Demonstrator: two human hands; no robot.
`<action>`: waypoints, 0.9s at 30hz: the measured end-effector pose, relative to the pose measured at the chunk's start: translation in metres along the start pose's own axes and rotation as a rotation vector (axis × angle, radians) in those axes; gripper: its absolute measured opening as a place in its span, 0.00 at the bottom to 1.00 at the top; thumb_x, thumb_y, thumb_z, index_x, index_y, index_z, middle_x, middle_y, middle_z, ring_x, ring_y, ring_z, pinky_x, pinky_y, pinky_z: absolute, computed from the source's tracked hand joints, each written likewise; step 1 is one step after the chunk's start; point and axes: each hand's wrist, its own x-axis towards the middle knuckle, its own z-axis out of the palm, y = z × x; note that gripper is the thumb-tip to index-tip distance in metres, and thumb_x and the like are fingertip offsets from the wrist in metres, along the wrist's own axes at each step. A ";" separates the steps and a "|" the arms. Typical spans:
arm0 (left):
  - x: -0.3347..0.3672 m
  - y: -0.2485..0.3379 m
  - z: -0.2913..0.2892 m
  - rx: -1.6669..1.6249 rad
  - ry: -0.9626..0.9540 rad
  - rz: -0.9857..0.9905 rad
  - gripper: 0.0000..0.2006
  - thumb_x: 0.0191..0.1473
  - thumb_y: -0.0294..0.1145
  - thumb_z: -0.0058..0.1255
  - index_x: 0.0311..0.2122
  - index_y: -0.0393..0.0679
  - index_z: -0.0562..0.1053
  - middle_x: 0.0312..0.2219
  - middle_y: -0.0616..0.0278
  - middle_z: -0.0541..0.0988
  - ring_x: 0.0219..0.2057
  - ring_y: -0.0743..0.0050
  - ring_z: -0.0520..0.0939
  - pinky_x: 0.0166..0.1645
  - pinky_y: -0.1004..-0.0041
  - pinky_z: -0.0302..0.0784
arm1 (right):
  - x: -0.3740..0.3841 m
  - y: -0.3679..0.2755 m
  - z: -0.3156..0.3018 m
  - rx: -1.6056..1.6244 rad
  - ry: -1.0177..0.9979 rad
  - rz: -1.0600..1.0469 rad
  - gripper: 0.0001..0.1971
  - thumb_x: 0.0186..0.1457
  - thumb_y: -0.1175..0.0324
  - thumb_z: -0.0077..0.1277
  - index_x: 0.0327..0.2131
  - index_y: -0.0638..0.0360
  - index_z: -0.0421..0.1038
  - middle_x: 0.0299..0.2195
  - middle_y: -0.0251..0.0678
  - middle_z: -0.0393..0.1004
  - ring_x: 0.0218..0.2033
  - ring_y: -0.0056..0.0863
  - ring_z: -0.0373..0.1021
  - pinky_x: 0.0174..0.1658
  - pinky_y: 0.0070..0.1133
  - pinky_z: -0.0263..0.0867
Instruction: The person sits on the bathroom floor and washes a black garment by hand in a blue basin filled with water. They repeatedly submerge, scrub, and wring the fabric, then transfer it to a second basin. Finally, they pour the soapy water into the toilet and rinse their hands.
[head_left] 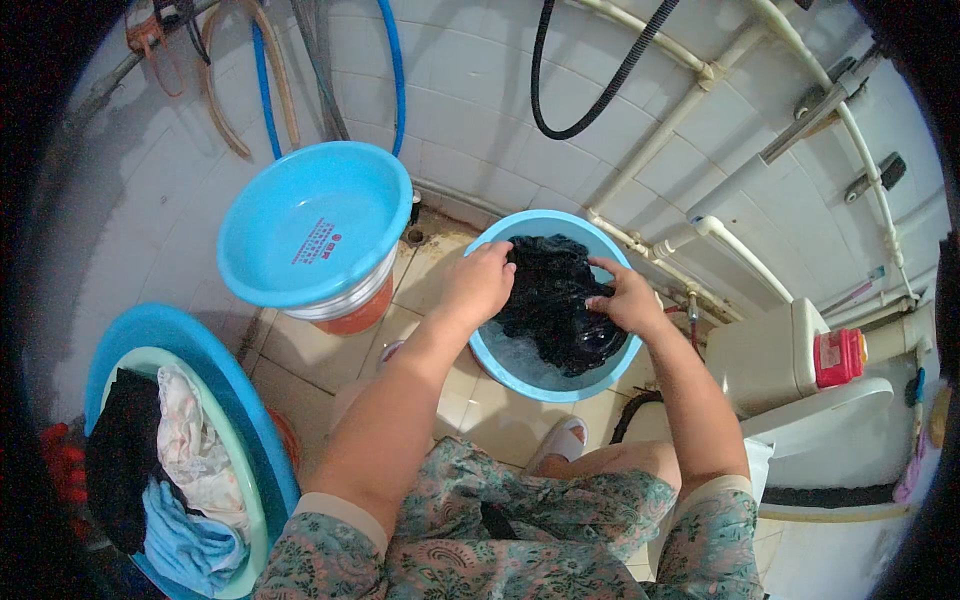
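Note:
Wet black cloth (pixel 553 300), probably a garment, lies bunched in a light blue basin (pixel 540 385) with cloudy water around it. At its left edge, my left hand (pixel 482 284) is closed on the fabric, with the fingertips partly hidden by the hand itself. From the right, my right hand (pixel 630 300) grips the same cloth, its thumb and fingers curled over a fold. Both hands are over the basin, just inside its rim.
An empty-looking blue basin (pixel 345 185) rests on a bucket (pixel 360 310) at the back left. Nearer left, a pale green basin (pixel 250 500) holds a black cloth, a whitish cloth and a blue towel (pixel 190 540). A white toilet (pixel 820 415) with a red box (pixel 840 357) stands right.

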 end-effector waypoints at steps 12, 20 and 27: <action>0.008 0.009 0.012 0.071 -0.011 0.006 0.15 0.52 0.36 0.45 0.46 0.46 0.70 0.36 0.59 0.77 0.37 0.56 0.78 0.42 0.60 0.72 | 0.051 0.045 0.031 -0.370 0.129 0.052 0.18 0.49 0.56 0.51 0.44 0.45 0.70 0.34 0.44 0.75 0.37 0.42 0.71 0.40 0.34 0.66; 0.010 0.017 0.034 0.147 -0.251 0.115 0.11 0.51 0.36 0.44 0.37 0.47 0.74 0.35 0.56 0.77 0.37 0.55 0.78 0.41 0.60 0.73 | 0.028 0.058 0.090 -0.155 0.069 0.240 0.21 0.57 0.54 0.40 0.50 0.55 0.65 0.43 0.49 0.71 0.45 0.45 0.67 0.48 0.34 0.62; -0.004 0.004 0.113 0.420 -0.536 0.183 0.16 0.49 0.30 0.41 0.45 0.43 0.67 0.40 0.45 0.72 0.41 0.48 0.76 0.45 0.57 0.71 | -0.033 0.071 0.097 0.024 0.088 -0.029 0.30 0.51 0.55 0.48 0.55 0.61 0.58 0.56 0.50 0.56 0.58 0.44 0.54 0.59 0.30 0.51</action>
